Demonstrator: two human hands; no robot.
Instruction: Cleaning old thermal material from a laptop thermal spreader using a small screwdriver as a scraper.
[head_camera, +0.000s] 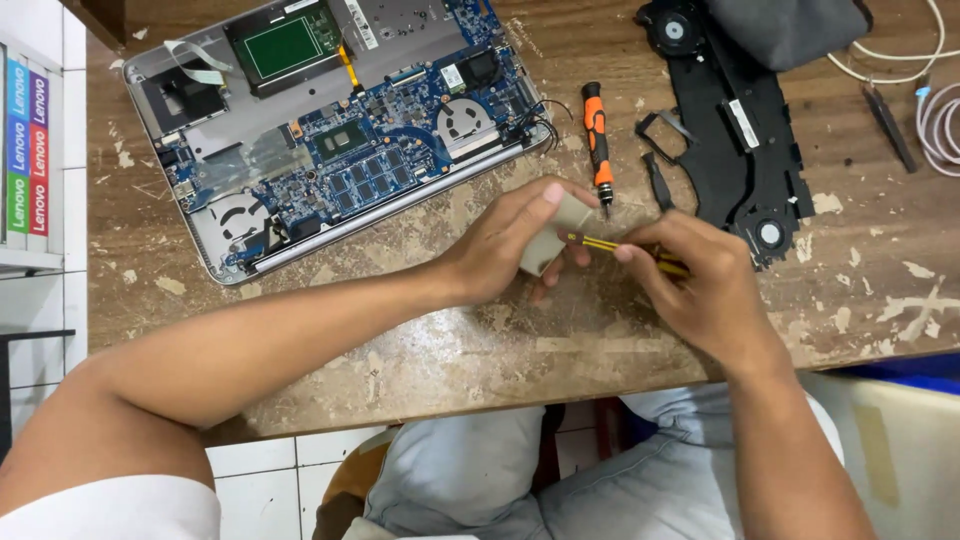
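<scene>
My left hand (505, 240) grips a small pale grey block (553, 240) on the worn wooden table (450, 350). My right hand (700, 285) holds a thin yellow and black tool (598, 243), its tip against the block. An orange and black screwdriver (597, 140) lies just beyond the hands. An opened laptop (330, 130) with its blue circuit board and fans showing lies at the far left.
A black plastic laptop part (745, 130) with small fans lies at the far right, a dark grey pouch (790, 30) on its top. White cables (935, 110) and black tweezers (888, 125) sit at the right edge. Coloured boxes (25, 150) stand on a shelf at left.
</scene>
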